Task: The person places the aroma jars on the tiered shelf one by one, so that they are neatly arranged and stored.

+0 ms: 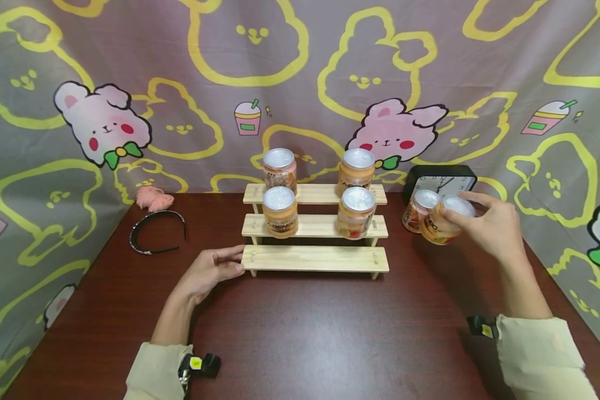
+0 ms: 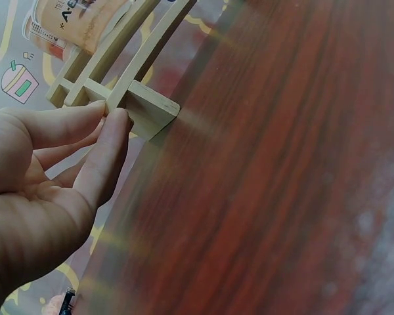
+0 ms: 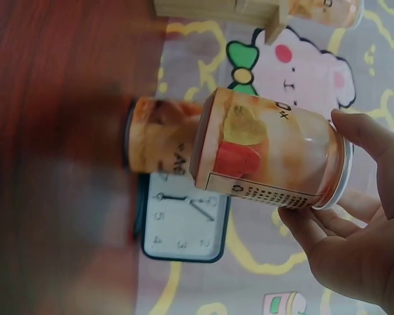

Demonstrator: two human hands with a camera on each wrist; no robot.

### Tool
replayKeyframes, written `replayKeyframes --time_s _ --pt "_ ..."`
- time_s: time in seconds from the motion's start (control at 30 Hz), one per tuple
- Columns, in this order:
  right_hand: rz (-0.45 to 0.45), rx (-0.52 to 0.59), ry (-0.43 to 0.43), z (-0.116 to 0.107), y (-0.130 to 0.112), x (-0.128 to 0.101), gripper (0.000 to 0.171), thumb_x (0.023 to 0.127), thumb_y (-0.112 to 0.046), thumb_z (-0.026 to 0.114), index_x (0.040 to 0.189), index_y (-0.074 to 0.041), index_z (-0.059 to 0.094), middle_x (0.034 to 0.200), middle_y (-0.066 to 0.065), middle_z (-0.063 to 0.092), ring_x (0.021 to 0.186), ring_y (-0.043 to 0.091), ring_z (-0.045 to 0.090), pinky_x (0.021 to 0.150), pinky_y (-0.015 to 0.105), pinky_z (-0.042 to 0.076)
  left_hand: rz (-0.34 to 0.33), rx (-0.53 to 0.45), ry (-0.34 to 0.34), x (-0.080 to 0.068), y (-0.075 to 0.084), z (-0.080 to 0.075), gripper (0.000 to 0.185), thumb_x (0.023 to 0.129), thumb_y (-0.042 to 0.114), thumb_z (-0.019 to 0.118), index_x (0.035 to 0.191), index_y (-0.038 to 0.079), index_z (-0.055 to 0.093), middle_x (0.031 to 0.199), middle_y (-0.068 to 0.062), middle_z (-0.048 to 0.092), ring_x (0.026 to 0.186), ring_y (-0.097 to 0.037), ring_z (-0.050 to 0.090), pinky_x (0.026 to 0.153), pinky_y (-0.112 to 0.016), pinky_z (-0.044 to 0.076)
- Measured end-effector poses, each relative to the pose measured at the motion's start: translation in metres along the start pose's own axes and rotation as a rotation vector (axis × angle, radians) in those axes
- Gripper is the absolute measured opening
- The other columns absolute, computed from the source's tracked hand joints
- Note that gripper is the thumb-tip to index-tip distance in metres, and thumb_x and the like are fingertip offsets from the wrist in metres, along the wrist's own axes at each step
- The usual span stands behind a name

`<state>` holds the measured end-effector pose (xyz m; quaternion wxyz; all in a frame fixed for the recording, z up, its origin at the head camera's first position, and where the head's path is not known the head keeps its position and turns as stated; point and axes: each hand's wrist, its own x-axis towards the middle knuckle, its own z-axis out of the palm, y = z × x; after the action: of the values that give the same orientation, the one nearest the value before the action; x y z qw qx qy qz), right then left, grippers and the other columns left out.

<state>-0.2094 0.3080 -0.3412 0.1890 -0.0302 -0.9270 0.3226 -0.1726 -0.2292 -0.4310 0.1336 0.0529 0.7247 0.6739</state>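
The right hand [image 1: 495,225] grips a can [image 1: 442,222] by its top, tilted above the bench [image 1: 330,333] beside another can [image 1: 419,210]. The left hand [image 1: 211,270], fingers relaxed, steadies the rack [image 1: 315,258]. Best to level the can before setting it on the bare bottom step.

I wear a pale beige long-sleeved top, and both cuffs sit well back from the wooden stepped shelf [image 1: 315,258]. On each cuff sits a small black clip with a yellow sticker, strapped at the wrist. My hands are bare, without rings.
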Motion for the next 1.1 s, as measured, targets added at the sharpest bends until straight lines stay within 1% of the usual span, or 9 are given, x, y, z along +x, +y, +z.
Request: replayKeyframes --time_s 0.13,0.4,0.57,0.67,0.83,1.1 --pt "-0.030 0.023 -0.002 0.002 -0.008 -0.003 0.060 0.083 -0.036 0.084 0.124 0.005 0.069 0.116 0.029 0.065 0.091 0.027 0.052 0.057 0.010 0.036 0.002 0.000 0.000 0.000 0.000 0.001 0.058 0.093 -0.009 0.064 0.146 -0.016 0.040 0.125 -0.028 0.060 0.094 -0.013 0.066 0.085 -0.024 0.054" --pt "-0.053 0.069 -0.013 0.008 -0.018 -0.009 0.056 0.083 -0.034 0.084 0.122 0.003 0.069 0.114 0.026 0.066 0.086 0.018 0.051 0.060 0.011 0.038 -0.002 -0.004 0.005 -0.001 0.000 0.002 0.056 0.094 -0.010 0.062 0.145 -0.016 0.040 0.123 -0.027 0.061 0.091 -0.013 0.066 0.084 -0.024 0.054" --pt "-0.070 0.106 -0.009 0.010 -0.023 -0.012 0.054 0.083 -0.031 0.085 0.122 0.003 0.070 0.113 0.025 0.066 0.082 0.008 0.052 0.060 0.007 0.040 -0.001 -0.003 0.003 0.000 0.000 0.002 0.057 0.093 -0.012 0.061 0.145 -0.016 0.040 0.125 -0.029 0.060 0.092 -0.011 0.065 0.084 -0.024 0.054" --pt "-0.085 0.120 -0.006 0.011 -0.026 -0.014 0.052 0.082 -0.029 0.085 0.121 0.002 0.070 0.112 0.024 0.066 0.082 0.005 0.052 0.061 0.006 0.041 0.001 -0.003 0.000 0.000 0.000 0.001 0.058 0.092 -0.013 0.062 0.146 -0.016 0.040 0.126 -0.030 0.060 0.093 -0.010 0.065 0.085 -0.024 0.054" --pt "-0.126 0.140 -0.014 0.015 -0.032 -0.017 0.051 0.081 -0.024 0.087 0.121 0.003 0.070 0.109 0.023 0.067 0.082 0.005 0.053 0.064 0.003 0.042 0.003 0.004 -0.007 0.001 0.001 0.000 0.058 0.092 -0.011 0.063 0.146 -0.016 0.040 0.126 -0.029 0.059 0.095 -0.011 0.065 0.085 -0.023 0.054" --pt "-0.163 0.202 -0.038 0.018 -0.043 -0.022 0.050 0.080 -0.017 0.088 0.121 0.005 0.070 0.115 0.022 0.065 0.092 0.010 0.054 0.074 0.001 0.043 -0.005 0.007 -0.006 0.001 0.001 0.000 0.059 0.092 -0.011 0.063 0.146 -0.016 0.040 0.124 -0.027 0.060 0.096 -0.012 0.065 0.084 -0.023 0.054"
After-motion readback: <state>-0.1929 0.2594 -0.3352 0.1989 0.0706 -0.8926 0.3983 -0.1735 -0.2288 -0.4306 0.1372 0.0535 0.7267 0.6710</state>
